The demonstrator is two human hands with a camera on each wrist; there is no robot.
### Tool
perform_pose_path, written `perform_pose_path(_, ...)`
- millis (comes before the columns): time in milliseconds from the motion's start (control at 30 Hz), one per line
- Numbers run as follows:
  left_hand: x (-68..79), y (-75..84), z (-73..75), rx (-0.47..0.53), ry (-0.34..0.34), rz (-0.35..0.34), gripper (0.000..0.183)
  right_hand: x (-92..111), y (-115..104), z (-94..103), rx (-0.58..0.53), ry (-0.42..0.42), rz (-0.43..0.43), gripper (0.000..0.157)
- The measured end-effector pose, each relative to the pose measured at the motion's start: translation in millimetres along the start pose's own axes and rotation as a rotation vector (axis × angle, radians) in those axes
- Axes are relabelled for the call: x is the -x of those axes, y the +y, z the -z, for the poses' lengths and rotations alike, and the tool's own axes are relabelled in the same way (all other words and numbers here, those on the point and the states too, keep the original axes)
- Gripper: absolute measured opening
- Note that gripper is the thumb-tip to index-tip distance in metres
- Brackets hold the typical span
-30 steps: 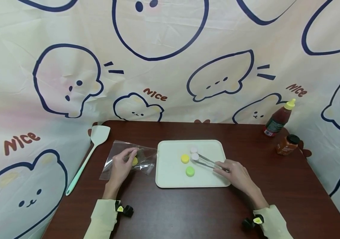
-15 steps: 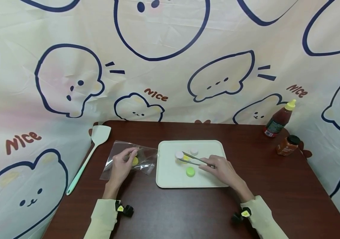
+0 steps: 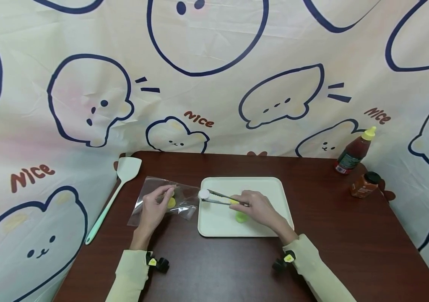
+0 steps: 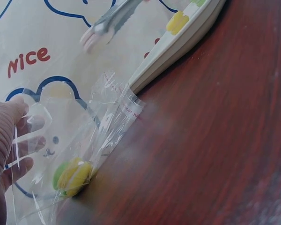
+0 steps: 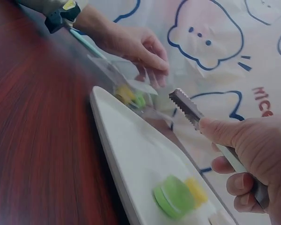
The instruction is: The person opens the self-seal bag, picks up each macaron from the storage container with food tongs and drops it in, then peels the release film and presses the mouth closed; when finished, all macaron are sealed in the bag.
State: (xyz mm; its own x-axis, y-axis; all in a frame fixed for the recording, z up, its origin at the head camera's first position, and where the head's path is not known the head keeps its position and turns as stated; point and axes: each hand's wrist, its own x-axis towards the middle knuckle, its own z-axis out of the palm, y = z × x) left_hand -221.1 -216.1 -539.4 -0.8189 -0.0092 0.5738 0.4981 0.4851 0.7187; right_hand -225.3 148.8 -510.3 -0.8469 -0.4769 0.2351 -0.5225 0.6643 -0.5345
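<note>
My left hand (image 3: 153, 207) pinches the edge of a clear plastic bag (image 3: 188, 196) lying left of the tray. A yellow macaron (image 4: 76, 177) and a green macaron (image 4: 60, 176) are inside, seen in the left wrist view. My right hand (image 3: 257, 207) grips metal tongs (image 5: 185, 107), whose tips hold a pale macaron (image 3: 204, 194) over the tray's left edge, near the bag's mouth. On the white tray (image 3: 218, 226) sit another green macaron (image 5: 175, 196) and a yellow macaron (image 5: 196, 190), partly behind my right hand in the head view.
A spatula (image 3: 127, 168) with a mint handle lies at the table's left edge. At the back right stand a red sauce bottle (image 3: 354, 153) with a yellow cap and a small black-lidded jar (image 3: 365, 184). A patterned cloth hangs behind the brown table (image 3: 214, 268).
My right hand has carried the pale macaron in the tongs leftward across the tray, from its middle to the left edge. My left hand stays at the bag.
</note>
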Motion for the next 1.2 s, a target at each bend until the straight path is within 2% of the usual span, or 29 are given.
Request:
perform_pose_path(200, 0.1, -0.2, 0.4, -0.008, 0.004, -0.006, 0.015, -18.9, -9.7, -15.0, -0.001, -0.043, 0.039, 0.038)
perform_pose_path(400, -1.3, -0.7, -2.1, -0.001, 0.014, -0.03, 0.014, -29.5, -12.7, -27.2, 0.087, -0.061, 0.046, 0.04)
perform_pose_path(600, 0.0, 1.8, -1.1, -0.017, 0.003, -0.012, 0.013, -37.8, -20.5, -35.8, 0.176, -0.053, 0.064, 0.036)
perform_pose_path(833, 0.3, 3.5, -0.6, -0.041, 0.0, 0.0, 0.013, -50.8, -28.5, -45.8, 0.234, -0.048, 0.137, 0.032)
perform_pose_path(1033, 0.2, 3.4, -1.2, -0.042, -0.006, 0.02, 0.013, -62.7, -37.2, -51.2, 0.239, -0.065, 0.147, 0.033)
perform_pose_path(1200, -0.4, 3.2, -1.9, -0.042, 0.004, 0.002, 0.013, -72.2, -42.4, -56.0, 0.21, -0.077, 0.149, 0.038)
